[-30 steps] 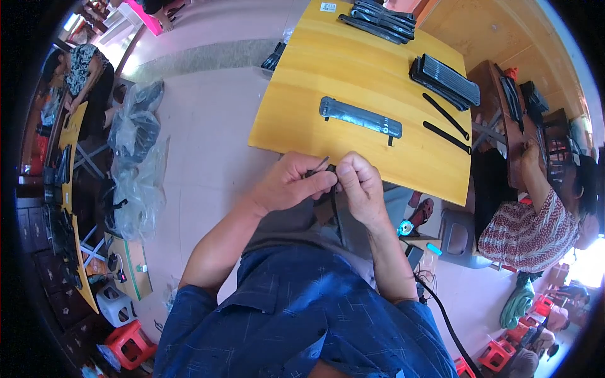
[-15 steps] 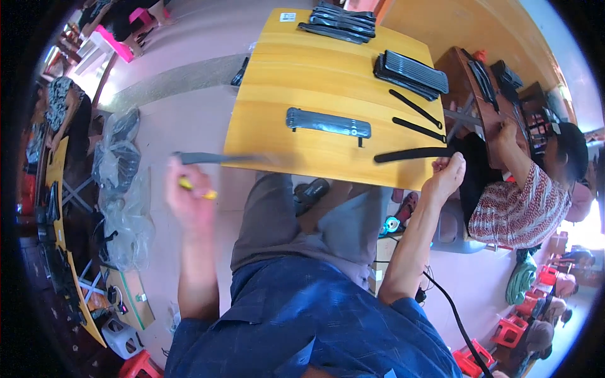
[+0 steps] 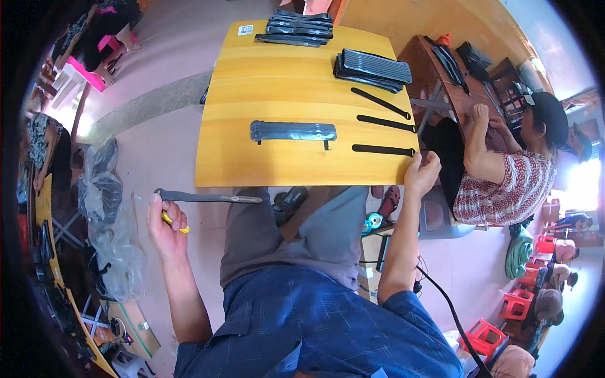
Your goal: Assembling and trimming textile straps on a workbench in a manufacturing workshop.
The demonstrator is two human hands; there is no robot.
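My left hand (image 3: 167,232) is closed, off the table's left front corner. Pinched by its end, a grey strap (image 3: 211,198) stretches to the right above my lap. In the same fist is a small yellow-handled tool (image 3: 169,220), mostly hidden by the fingers. My right hand (image 3: 422,175) is at the table's right front edge, thumb and fingers apart, beside the ring end of a black strap (image 3: 381,150). That strap lies flat below two similar black straps (image 3: 381,103) (image 3: 384,123). To their left lies a plastic-wrapped bundle of grey straps (image 3: 293,131).
Stacked wrapped bundles (image 3: 372,69) and another pile (image 3: 295,28) lie toward the back of the yellow table (image 3: 230,157). On the right, a person in a patterned top (image 3: 504,189) sits at a brown table. Clear plastic bags (image 3: 110,220) lie on the floor at left.
The black strap in my right hand now lies on the table, and the fingers have loosened from it. My left hand has moved slightly down and left with the grey strap. The view has shifted.
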